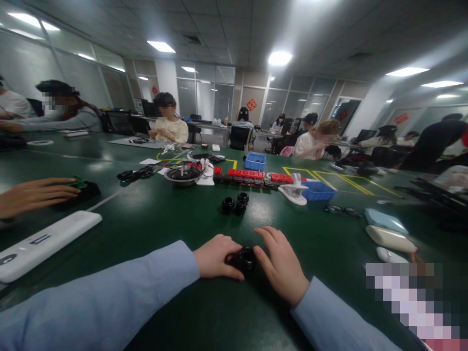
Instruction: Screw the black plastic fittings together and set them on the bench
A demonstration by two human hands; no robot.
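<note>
A glossy black round part (pixel 245 258) with a hole in its top rests on the green table in front of me. My left hand (pixel 218 257) wraps its thumb and fingers around the part's left side. On the other side, my right hand (pixel 281 263) is open with its fingers spread, the thumb close beside the part; whether it touches cannot be made out. Farther forward on the table stands a small cluster of similar black round parts (pixel 228 205), apart from both hands.
Red blocks (pixel 245 174) form a row beyond the cluster, between a metal bowl (pixel 182 176) and a white clamp (pixel 293 190). Blue bins (pixel 319 191) stand behind. A white power strip (pixel 51 243) and another person's hand (pixel 40 194) are left; cases (pixel 389 239) and glasses (pixel 342 210) lie right.
</note>
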